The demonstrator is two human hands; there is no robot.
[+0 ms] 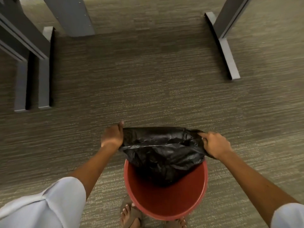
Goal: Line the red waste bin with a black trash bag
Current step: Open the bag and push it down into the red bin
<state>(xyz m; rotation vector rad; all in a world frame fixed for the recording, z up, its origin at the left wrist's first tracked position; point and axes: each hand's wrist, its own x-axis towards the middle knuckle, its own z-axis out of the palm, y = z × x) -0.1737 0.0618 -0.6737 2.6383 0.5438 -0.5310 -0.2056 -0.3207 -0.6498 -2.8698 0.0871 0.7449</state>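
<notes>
A round red waste bin (pixel 166 204) stands on the carpet just in front of my feet. A black trash bag (pixel 162 150) hangs with its lower part inside the bin, against the far wall. Its mouth is stretched wide above the far rim. My left hand (pixel 112 136) grips the bag's left edge. My right hand (pixel 215 144) grips the right edge. The near half of the bin's inside is bare red plastic.
Grey striped carpet (pixel 148 79) covers the floor. Grey metal desk legs with flat feet stand at the far left (pixel 43 66) and far right (pixel 227 51). A grey panel (pixel 72 15) stands at the top centre. My sandalled feet (pixel 130 214) touch the bin's near side.
</notes>
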